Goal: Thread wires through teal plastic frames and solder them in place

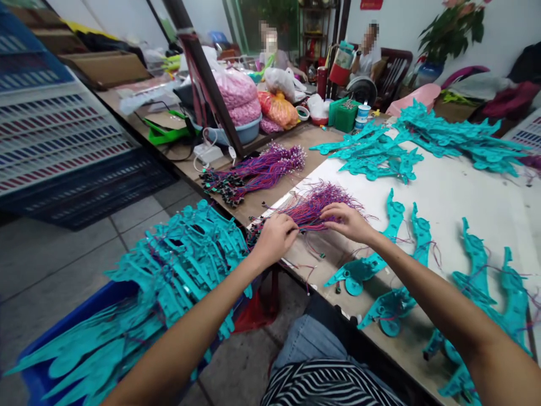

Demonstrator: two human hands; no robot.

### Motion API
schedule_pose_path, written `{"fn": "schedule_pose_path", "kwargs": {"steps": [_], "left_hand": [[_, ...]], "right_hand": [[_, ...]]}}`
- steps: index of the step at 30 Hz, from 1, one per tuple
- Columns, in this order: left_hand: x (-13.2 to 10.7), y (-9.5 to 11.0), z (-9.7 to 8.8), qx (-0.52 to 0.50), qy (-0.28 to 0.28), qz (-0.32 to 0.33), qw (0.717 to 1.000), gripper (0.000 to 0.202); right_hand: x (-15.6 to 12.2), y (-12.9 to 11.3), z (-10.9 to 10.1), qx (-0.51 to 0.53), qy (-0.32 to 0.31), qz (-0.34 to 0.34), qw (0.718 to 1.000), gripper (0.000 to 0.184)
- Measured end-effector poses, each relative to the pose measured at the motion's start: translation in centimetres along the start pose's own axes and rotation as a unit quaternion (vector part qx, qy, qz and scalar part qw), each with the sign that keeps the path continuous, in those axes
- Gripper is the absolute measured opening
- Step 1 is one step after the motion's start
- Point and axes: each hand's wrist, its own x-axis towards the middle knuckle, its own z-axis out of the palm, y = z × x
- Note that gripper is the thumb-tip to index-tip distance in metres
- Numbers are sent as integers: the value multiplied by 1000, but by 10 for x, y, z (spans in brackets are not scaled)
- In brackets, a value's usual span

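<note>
A loose bundle of thin red, blue and purple wires (315, 202) with small dark connectors lies at the table's near edge. My left hand (276, 234) is at its connector end, fingers curled and pinched on wires. Over the other end, my right hand (349, 221) reaches in with thumb and fingers apart, touching or just above the strands. A second wire bundle (268, 169) rests farther back. To the right of my hands lie teal plastic parts (395, 217) with wires attached, set out in pairs along the table.
A blue crate (31, 361) heaped with teal parts (181, 259) stands at my left, below table height. More teal parts (456, 135) are piled at the back right. Stacked plastic baskets (63, 124) rise at far left. A dark post (215, 101) stands beyond the wires. Two people sit across the room.
</note>
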Motion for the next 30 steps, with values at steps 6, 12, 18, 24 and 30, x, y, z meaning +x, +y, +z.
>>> {"fn": "schedule_pose_path", "kwargs": {"steps": [6,12,18,24,30], "left_hand": [[9,21,-48,-238,-1,-123,963,26],[28,42,-56,-366,17,-127,922,27],[40,34,-43,-388,26,-126,913,26],[27,20,-25,-471,-26,-207,857,32],[14,16,-25,-499,-35,-223,837,33]], "right_hand": [[3,7,-5,-17,121,9,993,28],[19,-4,5,-30,7,-26,999,31],[36,-6,25,-39,-85,33,995,14],[30,-5,29,-82,-157,39,983,10],[19,-7,41,-144,-131,43,980,15]]}}
